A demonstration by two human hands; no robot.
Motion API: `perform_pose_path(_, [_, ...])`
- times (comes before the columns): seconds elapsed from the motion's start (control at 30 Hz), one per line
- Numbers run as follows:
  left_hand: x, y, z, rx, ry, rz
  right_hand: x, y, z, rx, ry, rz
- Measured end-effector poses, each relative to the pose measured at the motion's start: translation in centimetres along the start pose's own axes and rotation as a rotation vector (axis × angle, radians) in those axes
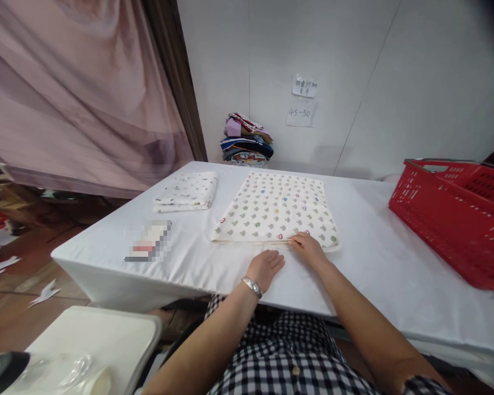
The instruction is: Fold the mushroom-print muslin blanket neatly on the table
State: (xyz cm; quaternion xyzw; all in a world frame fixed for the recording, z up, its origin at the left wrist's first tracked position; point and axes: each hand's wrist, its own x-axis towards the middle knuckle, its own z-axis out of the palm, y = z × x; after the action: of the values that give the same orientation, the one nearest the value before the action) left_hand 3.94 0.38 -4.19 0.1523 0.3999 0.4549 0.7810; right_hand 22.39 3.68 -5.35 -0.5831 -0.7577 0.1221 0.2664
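A folded white cloth [280, 206] printed with small grey and coloured mushroom-like figures lies flat on the white-covered table [366, 258]. At its front edge, my right hand [308, 249] pinches the layers between thumb and fingers. My left hand [265, 269], with a silver bracelet at the wrist, rests just in front of that edge. Its fingers are stretched out and hold nothing. Farther left lies a second folded white cloth [187, 191] with a sparse small print.
A blurred flat item [148, 241] lies at the table's left. On the right stands a red plastic basket [456, 219]. Stacked folded fabrics [247, 142] sit against the back wall, below paper notes [300, 113]. A white stool [90, 334] is at lower left.
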Motion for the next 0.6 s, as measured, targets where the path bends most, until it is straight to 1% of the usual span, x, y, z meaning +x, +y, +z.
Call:
perform_pose_path(0.07, [0.3,-0.4,0.2,-0.047,0.027,0.021,0.0,-0.1,0.0,0.020,0.009,0.015])
perform_pose_path(0.13, [0.9,-0.5,0.6,-0.057,0.048,0.008,0.1,-0.2,-0.1,0.038,0.023,0.031])
perform_pose_path(0.27, [1.9,-0.1,1.1,-0.057,0.077,-0.014,0.0,-0.3,-0.1,0.063,0.050,0.046])
perform_pose_path(0.43, [2.4,0.4,1.2,-0.103,0.038,-0.024,-0.1,-0.1,0.1,0.052,0.073,0.010])
perform_pose_path(0.6, [3.2,0.9,1.3,-0.061,0.005,-0.062,-0.2,0.2,0.7,0.058,0.100,-0.020])
